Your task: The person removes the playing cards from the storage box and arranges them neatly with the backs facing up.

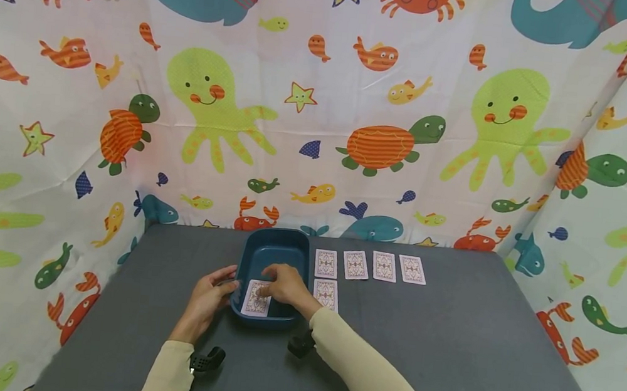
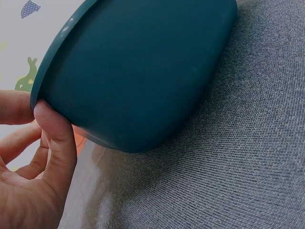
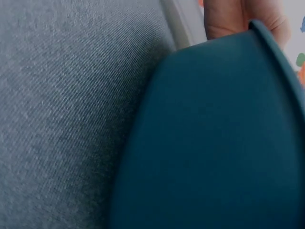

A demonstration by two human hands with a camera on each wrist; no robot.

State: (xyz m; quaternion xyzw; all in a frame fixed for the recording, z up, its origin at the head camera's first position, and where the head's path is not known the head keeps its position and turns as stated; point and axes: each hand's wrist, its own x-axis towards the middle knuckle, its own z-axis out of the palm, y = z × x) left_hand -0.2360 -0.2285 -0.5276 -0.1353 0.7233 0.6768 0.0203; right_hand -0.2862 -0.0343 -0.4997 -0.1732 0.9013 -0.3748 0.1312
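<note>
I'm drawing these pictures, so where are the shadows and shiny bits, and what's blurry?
Left wrist view: small white glints on the tub, soft shadows on the cloth; right wrist view: the tub looks dark, its outline blurry; head view: bright, with patterns showing on the cards.

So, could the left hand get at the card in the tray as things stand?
Probably yes: the left hand touches the tray close by the card, though the right hand partly covers that card.

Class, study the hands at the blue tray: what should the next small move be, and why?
Probably the right hand should secure a pinch on the card in the blue tray: it reaches over that card, with no clear grip visible, and the left hand holds the tray.
</note>
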